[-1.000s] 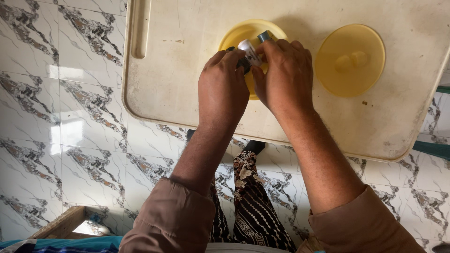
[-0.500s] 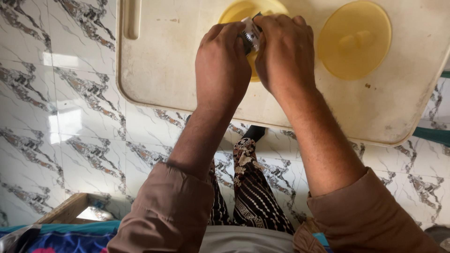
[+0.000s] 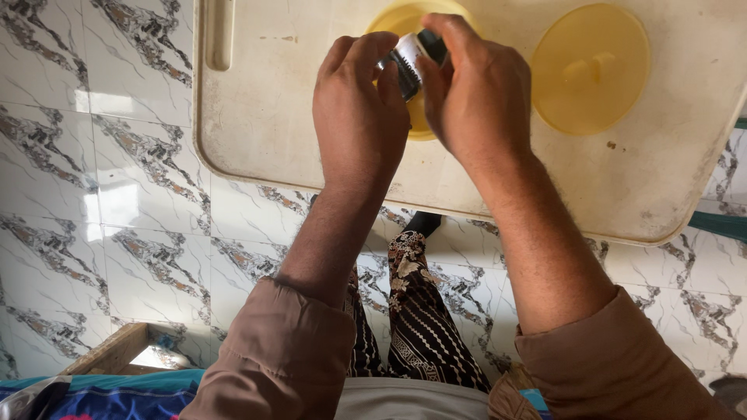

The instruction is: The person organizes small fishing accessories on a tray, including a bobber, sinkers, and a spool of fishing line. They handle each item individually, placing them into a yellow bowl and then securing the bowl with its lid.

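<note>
Both my hands are closed on 1 small packet, white with a dark printed band. My left hand pinches its left end between thumb and fingers, and my right hand pinches the right end, where a dark tip shows under my forefinger. The hands touch each other around it, near 12 o'clock in the view.

The packet is held just above a yellow bowl, which my hands mostly hide. The bowl sits on a worn cream tray. At 2 o'clock, well apart from my right hand, a round yellow lid lies flat on the same tray. A long moulded slot runs along the tray's left side, at 11 o'clock.

Below the tray are grey-veined marble floor tiles, my patterned trousers at 6 o'clock, and a wooden corner at 8 o'clock.

Risks as I judge them: the packet is small and pinched only at its ends, so an uneven pull could tear it sideways and scatter whatever is inside past the bowl onto the tray or tiles. A slipping fingertip could drop it.
</note>
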